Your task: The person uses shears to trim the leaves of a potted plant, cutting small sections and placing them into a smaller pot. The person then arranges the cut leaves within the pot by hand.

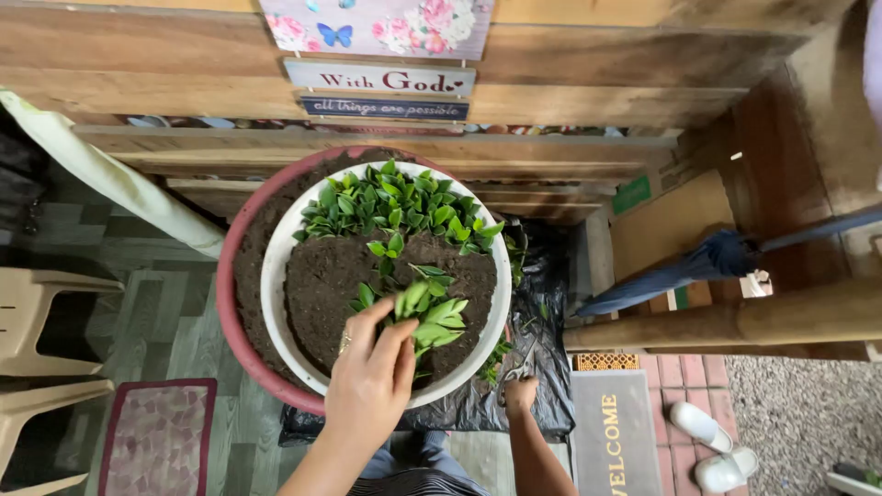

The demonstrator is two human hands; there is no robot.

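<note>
Nearest, the person's right hand (520, 395) rests low on black plastic sheeting (542, 404) by some scissors (521, 367); I cannot tell whether it grips them. The left hand (372, 377) is closed around a bunch of green cuttings (430, 312), held over dark soil in a white bowl (272, 303). Planted cuttings (395, 207) fill the bowl's far half. The bowl sits inside a larger red basin (226, 303) of soil.

soil (331, 285): dark, crumbly, matt
cuttings (432, 312): smooth glossy green leaves
white bowl (272, 303): smooth plastic, matt
red basin (228, 303): plastic, dull
black sheet (542, 367): thin plastic, wrinkled, slight sheen
wall planks (184, 55): bare wood, rough grain
</note>
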